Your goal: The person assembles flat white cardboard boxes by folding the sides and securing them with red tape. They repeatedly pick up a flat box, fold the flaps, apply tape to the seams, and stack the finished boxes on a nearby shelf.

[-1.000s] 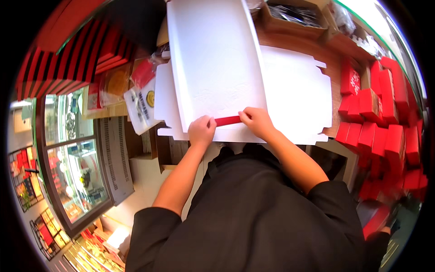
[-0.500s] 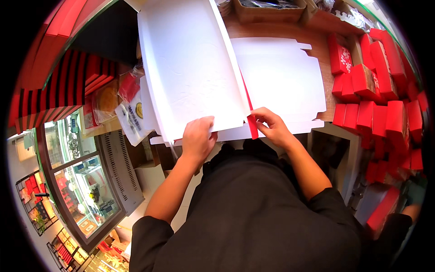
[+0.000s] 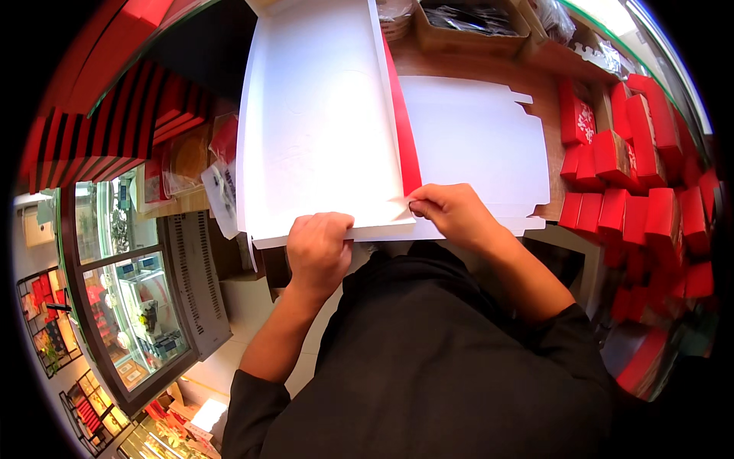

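A long cardboard box [image 3: 321, 122], white inside and red outside, lies with its inner face up and its side walls raised. My left hand [image 3: 317, 249] is closed round the near end wall, thumb on the inner side and fingers hidden below the rim. At the near right corner, my right hand [image 3: 451, 214] pinches a small flap of the box between thumb and fingertips. The red outer face of the right wall shows beside that corner. Under and right of the box lies a flat white cardboard blank [image 3: 478, 145] with notched edges.
Several small red boxes [image 3: 612, 214] are stacked along the right side. At the back stands an open carton [image 3: 474, 27] holding dark packets. Red boxes with black stripes [image 3: 115, 122] are piled at left, near plastic-wrapped packets [image 3: 187, 164]. Brown tabletop [image 3: 428, 65] shows behind the blank.
The right wall has tilted inward, showing more of its red outside. My right hand has moved slightly left to the corner flap, and my left hand has shifted down and left along the end wall.
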`<state>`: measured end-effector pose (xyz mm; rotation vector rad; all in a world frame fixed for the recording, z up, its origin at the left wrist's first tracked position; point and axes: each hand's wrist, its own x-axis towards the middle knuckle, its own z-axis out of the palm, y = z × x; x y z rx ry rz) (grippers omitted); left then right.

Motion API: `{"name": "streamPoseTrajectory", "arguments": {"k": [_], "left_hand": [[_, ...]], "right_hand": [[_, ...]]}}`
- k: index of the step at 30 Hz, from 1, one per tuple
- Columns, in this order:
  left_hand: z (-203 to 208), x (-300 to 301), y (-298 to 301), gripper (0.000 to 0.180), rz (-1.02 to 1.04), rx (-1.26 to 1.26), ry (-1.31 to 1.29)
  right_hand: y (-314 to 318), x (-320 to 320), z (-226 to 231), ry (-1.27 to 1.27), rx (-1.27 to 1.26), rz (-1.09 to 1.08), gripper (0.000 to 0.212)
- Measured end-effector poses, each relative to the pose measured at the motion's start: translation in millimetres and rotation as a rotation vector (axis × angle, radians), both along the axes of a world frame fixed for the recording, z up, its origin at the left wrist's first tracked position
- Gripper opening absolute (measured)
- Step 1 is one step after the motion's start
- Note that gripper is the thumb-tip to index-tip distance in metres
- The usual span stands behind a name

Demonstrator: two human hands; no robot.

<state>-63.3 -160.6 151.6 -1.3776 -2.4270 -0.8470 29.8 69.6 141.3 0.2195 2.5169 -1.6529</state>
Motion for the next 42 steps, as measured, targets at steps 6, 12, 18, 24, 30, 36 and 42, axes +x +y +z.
{"name": "streamPoseTrajectory", "arguments": {"k": [6, 12, 18, 24, 30, 36, 42], "left_hand": [[-3.9, 1.5, 2.9, 0.030, 0.023, -0.032, 0.003], [-5.5, 14.1, 10.4, 0.029, 0.019, 0.059, 0.014], [-65.0, 53.6, -62.0, 0.019, -0.156, 0.064, -0.474], [-41.1, -0.2, -100.7, 0.033, 0.242, 0.662, -0.688], [-2.5, -39.3, -102.8, 0.020, -0.065, 0.386, -0.664], [-12.7, -29.8, -99.6, 0.013, -0.035, 0.681, -1.208], [-12.7, -7.9, -85.9, 0.016, 0.353, 0.487, -1.233]], "right_hand": [[-19.8, -6.6, 2.6, 0.206, 0.657, 0.302, 0.019], [-11.1, -25.3, 3.2, 0.118, 0.807, 0.410, 0.002], [12.9, -22.1, 18.8, 0.104, 0.652, 0.311, 0.009], [17.5, -9.1, 36.4, 0.104, 0.497, 0.250, 0.012], [18.2, -7.5, 33.7, 0.113, 0.510, 0.229, 0.017], [12.3, -0.5, 26.1, 0.172, 0.499, 0.188, 0.019], [13.7, 4.4, 15.5, 0.237, 0.634, 0.227, 0.019]]}}
